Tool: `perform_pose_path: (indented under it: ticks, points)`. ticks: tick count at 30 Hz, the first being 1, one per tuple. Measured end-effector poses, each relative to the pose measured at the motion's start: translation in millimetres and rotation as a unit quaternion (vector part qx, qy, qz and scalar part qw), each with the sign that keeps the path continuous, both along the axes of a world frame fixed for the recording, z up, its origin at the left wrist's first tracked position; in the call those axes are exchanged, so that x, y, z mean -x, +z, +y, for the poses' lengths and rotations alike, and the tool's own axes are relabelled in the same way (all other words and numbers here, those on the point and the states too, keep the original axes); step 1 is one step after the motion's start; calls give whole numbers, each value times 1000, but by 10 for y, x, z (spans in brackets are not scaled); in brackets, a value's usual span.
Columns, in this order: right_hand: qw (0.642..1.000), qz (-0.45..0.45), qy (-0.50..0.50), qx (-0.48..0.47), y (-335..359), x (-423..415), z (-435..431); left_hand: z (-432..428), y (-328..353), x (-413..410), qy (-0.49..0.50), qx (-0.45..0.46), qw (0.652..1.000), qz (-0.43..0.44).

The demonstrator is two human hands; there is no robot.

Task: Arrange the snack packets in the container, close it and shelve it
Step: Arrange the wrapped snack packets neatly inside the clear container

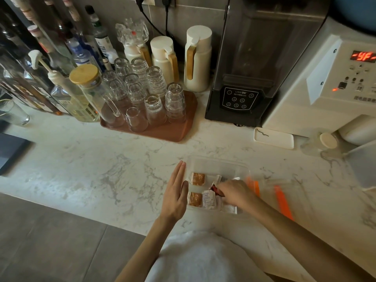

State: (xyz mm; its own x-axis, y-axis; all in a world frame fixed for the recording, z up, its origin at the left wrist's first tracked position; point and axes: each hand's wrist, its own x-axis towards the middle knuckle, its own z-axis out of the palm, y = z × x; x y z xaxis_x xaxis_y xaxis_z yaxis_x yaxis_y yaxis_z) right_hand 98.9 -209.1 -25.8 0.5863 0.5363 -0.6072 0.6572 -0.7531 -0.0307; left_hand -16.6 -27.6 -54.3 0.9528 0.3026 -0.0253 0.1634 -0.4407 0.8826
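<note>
A clear plastic container [215, 162] sits on the marble counter near its front edge. Inside lie several snack packets: two brown ones [197, 178] along the left wall and a white one [209, 199] beside the lower brown packet. My left hand [176, 195] rests flat against the container's left outer wall, fingers straight and together. My right hand [237, 191] reaches into the container from the right, fingers pinched on a dark red packet [215, 188]. The clear lid with orange clips [281, 200] lies blurred just right of the container.
A brown tray [173, 131] of upturned glasses stands behind. Bottles crowd the back left. Cream jugs [197, 58], a black blender [242, 98] and a white appliance [335, 82] line the back. A white dish [273, 138] lies at right.
</note>
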Motion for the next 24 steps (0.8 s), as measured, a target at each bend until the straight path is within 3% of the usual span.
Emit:
perform_pose_path:
  ticks: [7,12,18,24]
  points:
    - [1000,12,-7,18,-8,-31,-49,-14,4,0,4,-2,1000,5]
    - [988,30,-79,-126,191,-82,-144,-11,-6,-7,3,-8,1000,-2]
    - [961,56,-145,-231,279,-10,-177,-10,2,-2,5,-4,1000,-7]
    - [957,24,-186,-221,89,11,-122,-14,18,1,-1,0,1000,-3]
